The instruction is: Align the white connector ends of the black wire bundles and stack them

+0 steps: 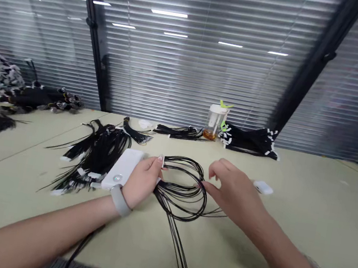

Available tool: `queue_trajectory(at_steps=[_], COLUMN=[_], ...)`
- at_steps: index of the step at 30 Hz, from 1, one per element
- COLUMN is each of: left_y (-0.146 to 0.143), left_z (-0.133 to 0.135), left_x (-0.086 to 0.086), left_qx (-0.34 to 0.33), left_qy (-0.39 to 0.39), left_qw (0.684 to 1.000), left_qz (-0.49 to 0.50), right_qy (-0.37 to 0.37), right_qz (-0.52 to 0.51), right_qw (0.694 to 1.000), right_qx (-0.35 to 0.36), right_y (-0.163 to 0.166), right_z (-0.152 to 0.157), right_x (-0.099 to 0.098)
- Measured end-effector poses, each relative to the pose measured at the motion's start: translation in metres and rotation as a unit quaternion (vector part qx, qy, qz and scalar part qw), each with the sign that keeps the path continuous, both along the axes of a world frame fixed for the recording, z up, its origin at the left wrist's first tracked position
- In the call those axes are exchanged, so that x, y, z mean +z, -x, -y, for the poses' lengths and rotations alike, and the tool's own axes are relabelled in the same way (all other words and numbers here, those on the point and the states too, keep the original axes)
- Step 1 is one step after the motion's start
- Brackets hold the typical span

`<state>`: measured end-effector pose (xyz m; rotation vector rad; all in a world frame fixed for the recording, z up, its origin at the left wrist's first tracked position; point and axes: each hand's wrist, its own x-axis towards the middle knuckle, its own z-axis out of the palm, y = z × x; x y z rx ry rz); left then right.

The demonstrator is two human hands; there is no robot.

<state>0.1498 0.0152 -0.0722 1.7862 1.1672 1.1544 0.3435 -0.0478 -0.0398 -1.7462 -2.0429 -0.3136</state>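
A looped bundle of thin black cables lies over the table in front of me, its loose ends trailing down past the near edge. My left hand is closed on the bundle's left side, where small white connectors or tags show by the fingertips. At the loops' right side is my right hand, its thumb and fingers apart and curved. The thumb tip comes close to the outer cable; whether it touches I cannot tell. A white power bank with a small lit display lies just behind my left hand.
A pile of black cables with white ends spreads left of the power bank. Farther back are another cable bundle, a clear cup with amber liquid and a small white case. More bundles lie at the far left.
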Motion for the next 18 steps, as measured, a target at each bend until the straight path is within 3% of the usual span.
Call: queue_trajectory(at_steps=[3,6,10,14,18], left_y=[0.0,0.0,0.001,0.001,-0.001], left_z=[-0.001,0.001,0.003,0.004,0.005], left_x=[-0.001,0.0,0.001,0.002,0.003], left_qx=[0.017,0.028,0.026,0.03,0.038], left_qy=[-0.011,-0.031,-0.061,-0.062,-0.065], left_qw=[1.0,0.999,0.997,0.996,0.996], left_qz=[0.017,0.026,0.044,0.05,0.055], right_qy=[0.058,0.146,0.188,0.232,0.294], right_qz=[0.018,-0.033,-0.111,-0.182,-0.308], right_qw=[0.998,0.988,0.97,0.935,0.877], right_qx=[0.016,0.037,0.104,0.197,0.223], right_y=[0.004,0.008,0.013,0.023,0.032], right_z=[0.008,0.014,0.016,0.016,0.02], right_x=[0.003,0.004,0.004,-0.005,-0.011])
